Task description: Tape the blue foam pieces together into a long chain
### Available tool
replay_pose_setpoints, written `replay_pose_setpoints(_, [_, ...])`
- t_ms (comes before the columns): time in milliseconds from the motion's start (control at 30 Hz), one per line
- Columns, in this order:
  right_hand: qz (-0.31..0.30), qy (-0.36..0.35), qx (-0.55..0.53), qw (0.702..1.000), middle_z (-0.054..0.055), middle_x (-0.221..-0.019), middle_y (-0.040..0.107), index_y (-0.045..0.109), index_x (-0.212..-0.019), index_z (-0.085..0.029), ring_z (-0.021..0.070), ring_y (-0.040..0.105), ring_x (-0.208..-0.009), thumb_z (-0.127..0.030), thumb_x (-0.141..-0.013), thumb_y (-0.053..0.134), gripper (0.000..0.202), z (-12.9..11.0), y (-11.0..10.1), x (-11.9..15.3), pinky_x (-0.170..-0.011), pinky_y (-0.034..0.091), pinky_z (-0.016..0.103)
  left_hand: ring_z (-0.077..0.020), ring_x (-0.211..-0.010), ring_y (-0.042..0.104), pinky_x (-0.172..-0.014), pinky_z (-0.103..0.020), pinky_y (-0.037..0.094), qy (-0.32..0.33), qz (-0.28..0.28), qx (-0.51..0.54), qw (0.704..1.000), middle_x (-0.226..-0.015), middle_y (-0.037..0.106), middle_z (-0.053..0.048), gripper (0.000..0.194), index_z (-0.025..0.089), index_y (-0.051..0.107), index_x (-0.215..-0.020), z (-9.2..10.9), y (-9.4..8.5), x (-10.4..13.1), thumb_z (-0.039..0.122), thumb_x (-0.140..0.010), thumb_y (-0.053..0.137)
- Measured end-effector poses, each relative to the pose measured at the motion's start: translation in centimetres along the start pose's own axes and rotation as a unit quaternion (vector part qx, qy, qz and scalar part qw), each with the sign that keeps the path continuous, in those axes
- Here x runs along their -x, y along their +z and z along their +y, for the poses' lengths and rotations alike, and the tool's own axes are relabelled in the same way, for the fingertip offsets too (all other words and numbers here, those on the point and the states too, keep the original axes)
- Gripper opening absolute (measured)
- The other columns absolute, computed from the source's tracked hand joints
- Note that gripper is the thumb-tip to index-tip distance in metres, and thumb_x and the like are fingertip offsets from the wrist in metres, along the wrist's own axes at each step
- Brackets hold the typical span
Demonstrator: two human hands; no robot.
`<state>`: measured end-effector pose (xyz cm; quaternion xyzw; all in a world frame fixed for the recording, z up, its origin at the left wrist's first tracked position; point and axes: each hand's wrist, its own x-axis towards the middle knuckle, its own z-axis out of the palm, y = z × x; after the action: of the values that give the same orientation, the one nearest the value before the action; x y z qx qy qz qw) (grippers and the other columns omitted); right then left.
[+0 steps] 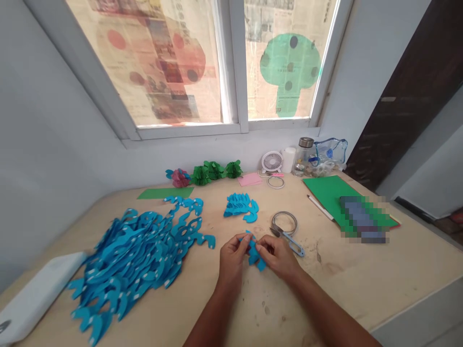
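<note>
Your left hand (232,254) and right hand (277,254) are both pinching the blue paper piece (253,255) between thumb and fingers; it sits between them, above the bare near part of the surface (275,306), its lower lobes showing below your fingertips; keep the pinch light, since the paper looks likely to crease; let one hand steady the piece while the other works the edge; your fingers hide the exact contact, so tilt it to check alignment; mind the snips (288,237) just beside your right hand, and keep your forearm clear of them.
</note>
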<state>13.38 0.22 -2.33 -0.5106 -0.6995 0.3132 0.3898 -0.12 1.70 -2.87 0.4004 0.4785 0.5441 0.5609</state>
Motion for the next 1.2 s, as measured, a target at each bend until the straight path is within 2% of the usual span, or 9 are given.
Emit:
replay_pose_setpoints(133, [0.161, -0.033, 0.146, 0.975, 0.003, -0.066, 0.061, 0.061, -0.074, -0.019, 0.0149, 0.053, -0.060, -0.027, -0.083, 0.045, 0.020, 0.6, -1.3, -0.1, -0.059, 0.038, 0.025, -0.0138, -0.056, 0.054, -0.056, -0.026, 0.045, 0.017, 0.023, 0.013, 1.000, -0.063, 0.065, -0.005, 0.027, 0.013, 0.068, -0.067, -0.6, -0.6, -0.5, 0.039, -0.062, 0.069])
replay_pose_setpoints(233, [0.228, -0.031, 0.214, 0.949, 0.005, -0.073, 0.064, 0.062, -0.079, -0.019, 0.0168, 0.055, -0.066, -0.028, -0.084, 0.042, 0.022, 1.3, -2.3, -0.3, -0.064, 0.040, 0.027, -0.0142, -0.052, 0.054, -0.053, -0.027, 0.044, 0.005, 0.036, 0.012, 0.999, -0.059, 0.063, -0.004, 0.027, 0.013, 0.068, -0.065, -0.4, -0.6, -0.5, 0.039, -0.063, 0.067])
replay_pose_setpoints(333, [0.256, -0.001, 0.259, 0.931, 0.005, -0.072, 0.064, 0.062, -0.079, -0.019, 0.0174, 0.055, -0.066, -0.028, -0.083, 0.041, 0.024, 2.0, -2.9, -0.4, -0.065, 0.040, 0.028, -0.0134, -0.052, 0.054, -0.052, -0.026, 0.045, -0.002, 0.046, 0.029, 0.999, -0.059, 0.063, -0.003, 0.028, 0.012, 0.068, -0.072, -0.2, -0.3, -0.3, 0.038, -0.063, 0.067])
replay_pose_setpoints(500, [0.260, 0.061, 0.309, 0.913, 0.006, -0.081, 0.065, 0.061, -0.084, -0.018, 0.0195, 0.057, -0.075, -0.028, -0.081, 0.043, 0.021, 2.8, -3.8, -0.4, -0.069, 0.040, 0.030, -0.0123, -0.052, 0.056, -0.049, -0.023, 0.046, -0.022, 0.045, 0.076, 0.996, -0.059, 0.061, 0.001, 0.046, 0.014, 0.060, -0.099, -0.2, 0.0, 0.1, 0.039, -0.061, 0.069])
replay_pose_setpoints(600, [0.219, 0.084, 0.343, 0.910, 0.007, -0.081, 0.064, 0.061, -0.086, -0.018, 0.0199, 0.055, -0.076, -0.028, -0.080, 0.046, 0.019, 2.9, -4.5, 0.1, -0.070, 0.039, 0.030, -0.0104, -0.045, 0.053, -0.041, -0.020, 0.042, -0.027, 0.034, 0.069, 0.997, -0.055, 0.056, 0.004, 0.058, 0.017, 0.052, -0.112, -0.2, 0.1, 0.4, 0.042, -0.062, 0.068])
replay_pose_setpoints(767, [0.134, 0.089, 0.406, 0.900, 0.008, -0.086, 0.063, 0.060, -0.092, -0.020, 0.0227, 0.054, -0.086, -0.030, -0.076, 0.055, 0.020, 2.6, -4.8, 1.5, -0.072, 0.037, 0.031, -0.0105, -0.045, 0.052, -0.033, -0.016, 0.036, -0.035, 0.015, 0.033, 0.999, -0.056, 0.053, 0.005, 0.065, 0.020, 0.050, -0.116, -0.4, 0.0, 0.7, 0.050, -0.061, 0.067])
replay_pose_setpoints(933, [0.109, 0.100, 0.422, 0.895, 0.009, -0.088, 0.062, 0.059, -0.097, -0.021, 0.0235, 0.054, -0.088, -0.028, -0.078, 0.053, 0.021, 2.3, -3.8, 2.3, -0.075, 0.036, 0.032, -0.0087, -0.042, 0.048, -0.033, -0.015, 0.034, -0.045, 0.023, 0.002, 0.999, -0.054, 0.048, 0.006, 0.062, 0.020, 0.053, -0.114, -0.3, 0.1, 1.0, 0.050, -0.061, 0.066])
replay_pose_setpoints(1067, [0.135, 0.088, 0.347, 0.924, 0.009, -0.092, 0.063, 0.059, -0.102, -0.020, 0.0230, 0.055, -0.090, -0.025, -0.079, 0.050, 0.025, 3.0, -3.6, 2.2, -0.077, 0.039, 0.032, -0.0073, -0.041, 0.040, -0.034, -0.015, 0.033, -0.014, 0.016, -0.016, 1.000, -0.052, 0.039, 0.008, 0.054, 0.020, 0.054, -0.111, -0.2, 0.5, 1.2, 0.047, -0.065, 0.063])
replay_pose_setpoints(1200, [0.204, 0.128, 0.129, 0.962, 0.007, -0.092, 0.064, 0.057, -0.106, -0.018, 0.0195, 0.057, -0.080, -0.030, -0.079, 0.049, 0.031, 3.9, -4.2, 2.2, -0.071, 0.043, 0.030, -0.0097, -0.043, 0.042, -0.037, -0.019, 0.036, 0.044, 0.028, -0.118, 0.992, -0.053, 0.039, 0.006, 0.043, 0.019, 0.057, -0.107, -0.5, 0.4, 1.1, 0.044, -0.071, 0.058])
